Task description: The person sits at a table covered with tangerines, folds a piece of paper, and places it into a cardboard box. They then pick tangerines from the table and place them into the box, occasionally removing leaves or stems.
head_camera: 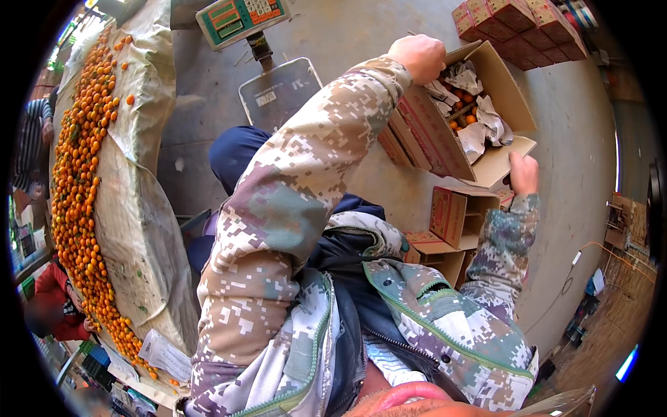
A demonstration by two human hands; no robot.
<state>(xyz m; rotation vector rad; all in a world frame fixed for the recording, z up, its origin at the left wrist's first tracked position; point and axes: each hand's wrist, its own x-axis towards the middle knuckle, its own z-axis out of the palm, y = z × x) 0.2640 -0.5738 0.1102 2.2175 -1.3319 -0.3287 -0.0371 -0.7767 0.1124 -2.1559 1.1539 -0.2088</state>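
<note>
An open cardboard carton [435,135] stands before me, tilted in view, with small orange citrus fruit [464,121] and crumpled white paper [492,122] inside. My left hand [418,58] is closed at the carton's upper left corner, fingers curled over its edge and partly hidden. At the near end, my right hand [523,173] pinches the near flap [492,161], thumb against the cardboard. The flap beside the right wall is raised.
Other cartons [448,216] lie open near my legs. Stacked red cartons [521,31] stand at the far right. A platform scale [281,91] with a keypad display [242,21] is ahead. Fruit [78,182] covers a cloth-draped table [138,224] at left, where people [52,302] stand.
</note>
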